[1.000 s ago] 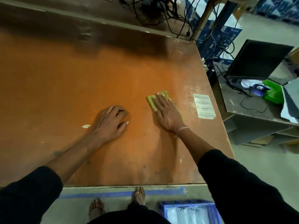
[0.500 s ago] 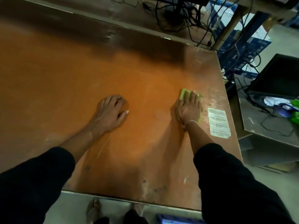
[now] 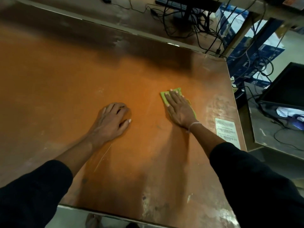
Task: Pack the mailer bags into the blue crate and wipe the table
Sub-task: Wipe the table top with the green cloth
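Note:
A green cloth (image 3: 164,95) lies flat on the orange-brown table (image 3: 82,83), right of centre. My right hand (image 3: 178,110) presses on it with straight fingers, covering most of it. My left hand (image 3: 111,121) rests on the bare tabletop to the left, fingers loosely curled and holding nothing. No mailer bags or blue crate appear in this view.
A white shipping label (image 3: 226,131) is stuck near the table's right edge. Beyond that edge stands a lower desk with a dark monitor (image 3: 286,86) and cables. Tangled wires (image 3: 189,22) lie behind the table's far edge. My feet show below the near edge.
My right hand slid the green cloth right towards the label, then back left towards the centre. My left hand stayed planted. The view tilted up, and the blue crate dropped out of sight.

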`<act>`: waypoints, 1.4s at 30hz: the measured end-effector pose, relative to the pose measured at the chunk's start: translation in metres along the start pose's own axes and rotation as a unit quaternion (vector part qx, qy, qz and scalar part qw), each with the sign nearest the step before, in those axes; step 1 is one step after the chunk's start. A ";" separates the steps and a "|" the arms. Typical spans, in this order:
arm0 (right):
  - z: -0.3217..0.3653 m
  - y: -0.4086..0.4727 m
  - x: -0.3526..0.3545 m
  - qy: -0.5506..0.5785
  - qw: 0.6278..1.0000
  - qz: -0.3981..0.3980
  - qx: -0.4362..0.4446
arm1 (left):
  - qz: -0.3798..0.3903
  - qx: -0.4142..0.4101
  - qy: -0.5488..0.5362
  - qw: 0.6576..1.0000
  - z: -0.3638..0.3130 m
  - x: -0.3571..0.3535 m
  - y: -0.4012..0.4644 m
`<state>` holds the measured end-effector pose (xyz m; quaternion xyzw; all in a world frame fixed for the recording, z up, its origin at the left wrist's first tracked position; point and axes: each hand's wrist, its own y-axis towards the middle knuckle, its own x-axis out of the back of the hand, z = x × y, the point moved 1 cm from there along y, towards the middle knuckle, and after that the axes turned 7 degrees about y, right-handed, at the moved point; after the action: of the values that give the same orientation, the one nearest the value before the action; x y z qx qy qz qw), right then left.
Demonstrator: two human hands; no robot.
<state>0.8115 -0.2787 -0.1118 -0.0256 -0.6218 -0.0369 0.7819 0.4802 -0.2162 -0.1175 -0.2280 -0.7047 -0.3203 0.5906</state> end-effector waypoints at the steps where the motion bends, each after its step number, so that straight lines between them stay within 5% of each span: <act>1: -0.010 0.000 0.002 0.003 1.000 -0.001 0.004 | -0.001 0.001 0.001 1.000 0.000 0.000 0.000; 5: -0.035 0.010 0.003 -0.008 0.951 -0.064 -0.302 | 0.000 0.001 -0.005 1.000 0.000 0.000 0.002; 6: -0.023 0.014 0.001 -0.002 0.949 -0.062 -0.310 | 0.000 0.002 -0.006 1.000 0.000 0.000 0.003; 10: 0.031 0.009 -0.008 0.007 0.999 -0.016 -0.041 | 0.005 0.002 0.002 1.000 0.002 0.000 0.002; 12: 0.037 -0.007 -0.009 0.015 1.000 -0.010 -0.003 | 0.010 0.001 0.002 1.000 0.001 0.001 0.002; 18: 0.051 -0.019 -0.012 -0.009 0.971 -0.052 -0.233 | 0.012 0.003 -0.014 1.000 0.001 0.004 0.000; 25: 0.099 -0.058 -0.020 0.014 0.999 -0.011 -0.027 | 0.007 -0.001 -0.039 0.999 0.003 0.009 -0.004; 31: 0.095 -0.087 -0.020 0.000 0.934 -0.088 -0.346 | 0.042 -0.052 -0.052 0.996 0.033 0.019 -0.011; 37: 0.180 -0.101 -0.040 0.008 0.998 -0.013 -0.055 | 0.051 -0.057 -0.013 0.997 0.086 0.027 -0.025; 39: 0.171 -0.111 -0.040 0.004 0.996 -0.027 -0.083 | 0.061 -0.059 0.005 0.996 0.096 0.027 -0.033; 42: 0.154 -0.121 -0.036 -0.009 0.963 -0.079 -0.256 | 0.066 -0.059 0.011 0.996 0.106 0.027 -0.043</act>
<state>0.6429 -0.3855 -0.1131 -0.1754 -0.5990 -0.2564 0.7381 0.3716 -0.1713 -0.1091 -0.3048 -0.6614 -0.3246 0.6036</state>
